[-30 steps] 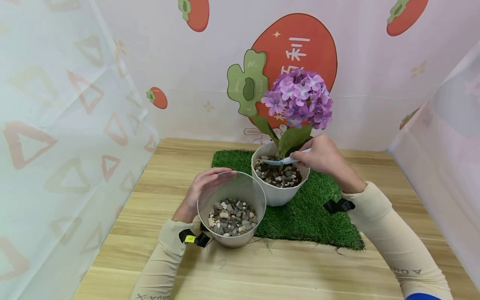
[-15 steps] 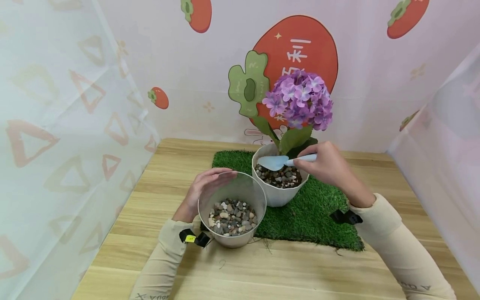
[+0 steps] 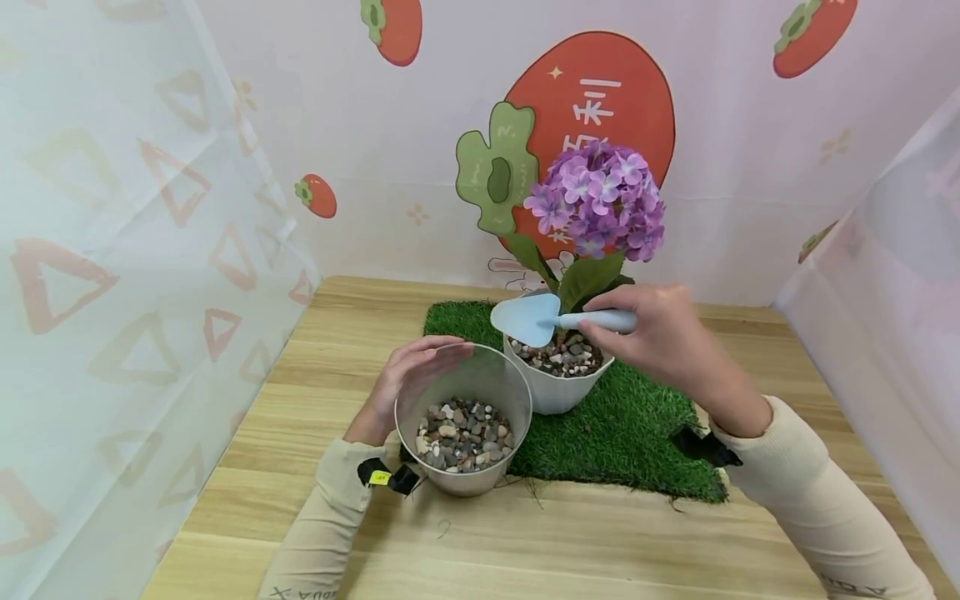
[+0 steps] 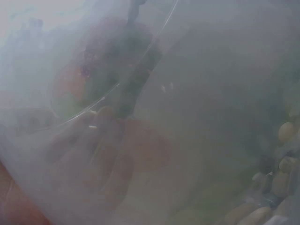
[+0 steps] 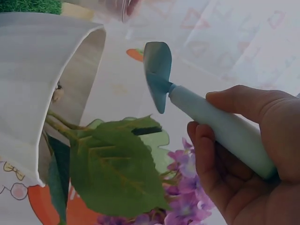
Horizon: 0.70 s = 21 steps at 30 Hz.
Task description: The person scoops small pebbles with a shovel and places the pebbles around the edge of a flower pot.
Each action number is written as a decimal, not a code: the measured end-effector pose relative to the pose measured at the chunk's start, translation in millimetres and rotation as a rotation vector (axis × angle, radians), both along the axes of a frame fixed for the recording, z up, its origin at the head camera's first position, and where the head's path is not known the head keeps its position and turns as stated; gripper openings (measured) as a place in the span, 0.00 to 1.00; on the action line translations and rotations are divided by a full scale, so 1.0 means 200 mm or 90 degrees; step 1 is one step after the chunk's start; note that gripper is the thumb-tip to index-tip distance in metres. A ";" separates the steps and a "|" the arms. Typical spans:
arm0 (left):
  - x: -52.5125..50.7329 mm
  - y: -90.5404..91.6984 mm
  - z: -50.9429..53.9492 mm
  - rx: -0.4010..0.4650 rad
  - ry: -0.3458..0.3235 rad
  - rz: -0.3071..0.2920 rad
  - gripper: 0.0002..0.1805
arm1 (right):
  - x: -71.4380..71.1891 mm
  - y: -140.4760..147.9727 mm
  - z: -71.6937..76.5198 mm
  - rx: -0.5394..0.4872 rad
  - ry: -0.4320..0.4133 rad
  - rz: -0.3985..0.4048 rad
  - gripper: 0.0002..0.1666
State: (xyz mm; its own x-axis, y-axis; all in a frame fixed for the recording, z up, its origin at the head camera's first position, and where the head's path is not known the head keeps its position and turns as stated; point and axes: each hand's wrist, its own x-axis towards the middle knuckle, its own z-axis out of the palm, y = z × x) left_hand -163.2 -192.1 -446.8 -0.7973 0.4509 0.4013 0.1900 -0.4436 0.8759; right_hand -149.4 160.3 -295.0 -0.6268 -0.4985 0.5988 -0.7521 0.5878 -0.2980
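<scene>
My left hand (image 3: pixel 401 379) holds a translucent plastic bucket (image 3: pixel 463 483) from its left side, its fingers curving along the far wall and showing through the plastic. Mixed pebbles (image 3: pixel 465 437) cover the bucket's bottom. A light blue garden trowel (image 3: pixel 527 320) is gripped by the handle in my right hand (image 3: pixel 663 333). Its blade is over the left rim of the white flower pot (image 3: pixel 558 392), with no pebbles visible on it. Stones lie on dark soil in the pot around a purple hydrangea (image 3: pixel 600 196). In the right wrist view the trowel handle (image 5: pixel 220 126) lies between thumb and fingers.
The pot stands on a green artificial grass mat (image 3: pixel 622 442), which lies on a wooden table (image 3: pixel 487 550). Patterned cloth walls (image 3: pixel 390 225) enclose the back and sides. Large green leaves (image 3: pixel 588 279) rise from the pot beside my right hand.
The trowel has risen from the stones in the pot and shifted left toward the bucket, its blade turning to show its broad face. My left hand and the bucket have stayed put.
</scene>
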 end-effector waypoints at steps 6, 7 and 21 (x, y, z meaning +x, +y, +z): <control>0.00 0.00 -0.01 -0.005 -0.016 0.014 0.23 | 0.01 -0.05 -0.01 0.038 0.124 0.117 0.13; 0.00 0.00 -0.01 -0.009 -0.022 0.021 0.23 | 0.02 -0.06 -0.01 0.042 0.129 0.131 0.13; 0.02 0.00 0.02 -0.047 -0.037 0.034 0.24 | 0.05 -0.22 -0.06 0.168 0.141 0.214 0.15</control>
State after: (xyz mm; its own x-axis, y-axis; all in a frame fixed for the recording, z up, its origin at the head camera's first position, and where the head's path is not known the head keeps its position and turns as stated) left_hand -159.9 -191.3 -443.3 -0.8422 0.4335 0.3207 0.1592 -0.3684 0.9159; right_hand -139.5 115.4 -306.7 -0.2762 -0.8047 0.5255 -0.9421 0.3347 0.0173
